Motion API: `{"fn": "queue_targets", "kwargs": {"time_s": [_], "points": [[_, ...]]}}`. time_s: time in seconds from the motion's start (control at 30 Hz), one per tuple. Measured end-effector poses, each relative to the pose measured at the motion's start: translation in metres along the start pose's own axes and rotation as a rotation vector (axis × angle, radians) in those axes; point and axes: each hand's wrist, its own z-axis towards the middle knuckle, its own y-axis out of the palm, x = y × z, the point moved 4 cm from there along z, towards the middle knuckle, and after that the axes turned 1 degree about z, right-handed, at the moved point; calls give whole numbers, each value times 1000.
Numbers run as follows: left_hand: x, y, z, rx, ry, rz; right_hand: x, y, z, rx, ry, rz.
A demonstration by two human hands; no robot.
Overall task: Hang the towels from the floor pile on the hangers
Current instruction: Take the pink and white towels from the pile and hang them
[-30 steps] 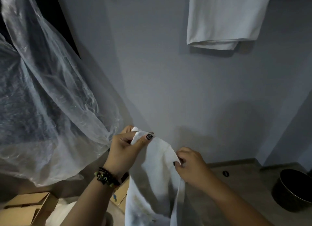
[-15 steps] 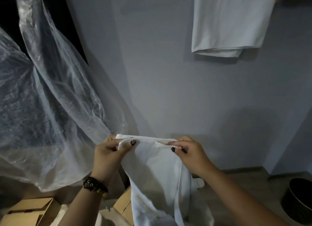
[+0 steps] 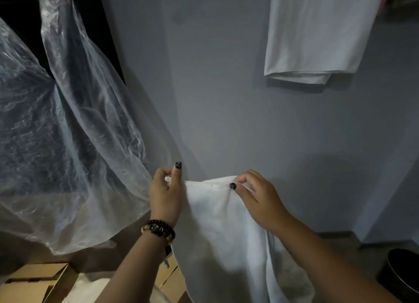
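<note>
Fingers of both hands pinch the towel (image 3: 226, 234) top edge level, length hanging down

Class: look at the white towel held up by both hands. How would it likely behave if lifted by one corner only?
Probably floppy: the towel sags and folds below both pinches. It seems light, since the left hand and right hand hold it by fingertips alone. Likely not slippery, being soft cloth.
</note>
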Motion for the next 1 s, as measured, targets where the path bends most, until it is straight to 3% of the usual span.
{"fn": "queue_targets", "kwargs": {"time_s": [0.23,0.47,0.7,0.8,1.0], "points": [[19,31,9,-20,-48,-128,17,-11,-17,-233,95,-82],[55,27,14,46,147,-68,55,7,-68,-233,300,10],[57,13,18,42,260,-75,67,15,-59,-203,292,-134],[48,-3,22,92,237,-73,62,12,-48,-126,195,-184],[33,-38,25,175,145,-99,61,32,-42,-160,109,-524]]}}
